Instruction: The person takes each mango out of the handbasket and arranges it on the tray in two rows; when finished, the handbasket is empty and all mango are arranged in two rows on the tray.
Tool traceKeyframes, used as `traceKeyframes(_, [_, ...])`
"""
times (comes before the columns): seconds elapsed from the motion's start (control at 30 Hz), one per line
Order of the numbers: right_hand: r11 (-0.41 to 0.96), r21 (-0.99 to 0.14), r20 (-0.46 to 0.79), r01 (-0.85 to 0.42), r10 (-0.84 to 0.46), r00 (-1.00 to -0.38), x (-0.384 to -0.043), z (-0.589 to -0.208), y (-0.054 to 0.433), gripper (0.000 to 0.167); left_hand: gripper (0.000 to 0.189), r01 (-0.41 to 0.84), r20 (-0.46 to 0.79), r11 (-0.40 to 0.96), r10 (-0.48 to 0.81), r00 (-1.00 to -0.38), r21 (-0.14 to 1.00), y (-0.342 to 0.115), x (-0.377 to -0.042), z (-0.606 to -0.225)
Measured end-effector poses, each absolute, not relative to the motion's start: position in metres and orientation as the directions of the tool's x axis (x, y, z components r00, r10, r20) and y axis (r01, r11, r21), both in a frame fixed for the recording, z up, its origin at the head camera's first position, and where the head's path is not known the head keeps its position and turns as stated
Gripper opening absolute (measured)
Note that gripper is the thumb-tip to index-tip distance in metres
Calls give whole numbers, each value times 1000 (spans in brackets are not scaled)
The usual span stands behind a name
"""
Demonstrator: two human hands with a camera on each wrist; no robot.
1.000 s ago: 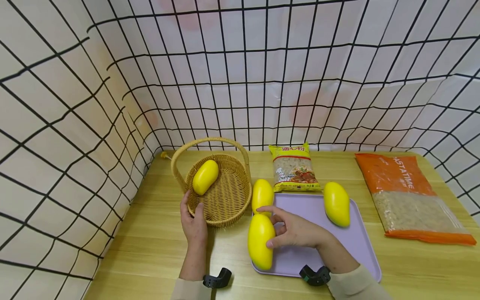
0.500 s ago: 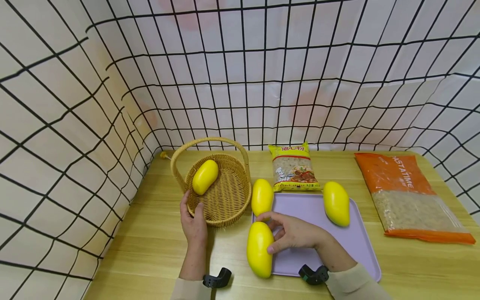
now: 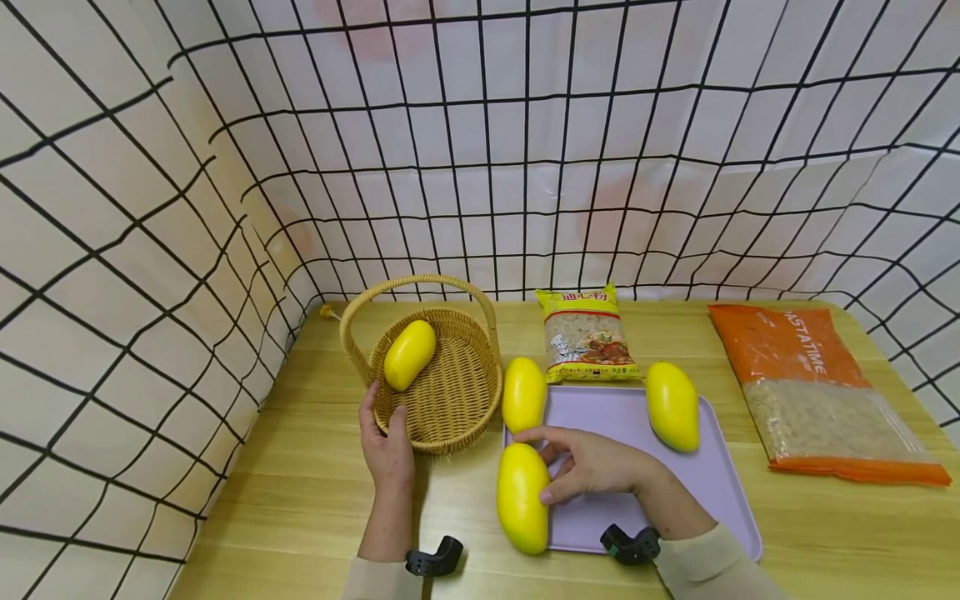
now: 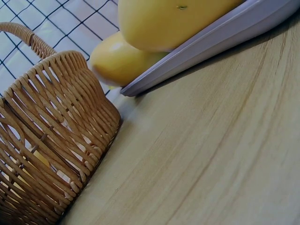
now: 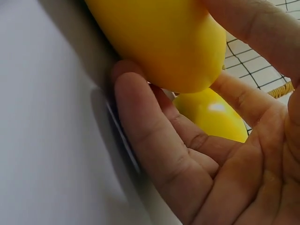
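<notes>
A round wicker basket (image 3: 450,412) with an arched handle stands on the left of the table. My left hand (image 3: 389,446) grips its near-left rim, thumb inside and fingers outside. One yellow mango (image 3: 410,356) lies in it. At the near-left corner of a lilac tray (image 3: 600,404), my right hand (image 3: 596,467) holds another mango (image 3: 522,500) between thumb and fingers. In the right wrist view, the thumb lies on that mango (image 5: 164,42) and curled fingers (image 5: 145,112) reach under its end. A third mango (image 3: 524,396) lies just beyond, at the tray's left edge.
One more mango (image 3: 672,407) rests at the tray's far right. Behind the tray lies a small yellow pasta bag (image 3: 588,333). A larger orange and clear pasta bag (image 3: 825,400) lies at the right. Grid-patterned cloth (image 3: 510,150) stands behind the table.
My right hand and its mango have shifted a little toward me, widening the gap to the mango behind. The left hand and basket stay put.
</notes>
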State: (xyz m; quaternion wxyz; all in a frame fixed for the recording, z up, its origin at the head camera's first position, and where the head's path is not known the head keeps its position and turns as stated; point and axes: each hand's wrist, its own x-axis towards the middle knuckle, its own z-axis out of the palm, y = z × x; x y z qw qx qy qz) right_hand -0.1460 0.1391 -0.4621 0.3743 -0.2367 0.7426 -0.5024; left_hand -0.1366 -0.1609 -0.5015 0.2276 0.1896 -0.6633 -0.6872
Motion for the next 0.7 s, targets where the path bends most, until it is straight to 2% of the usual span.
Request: traceKeyframes(0.7, [398,-917,-321,16,-715,-621,-148,-461,142,76,52,66,42,-22,-567,-823,998,-160,-136,-501])
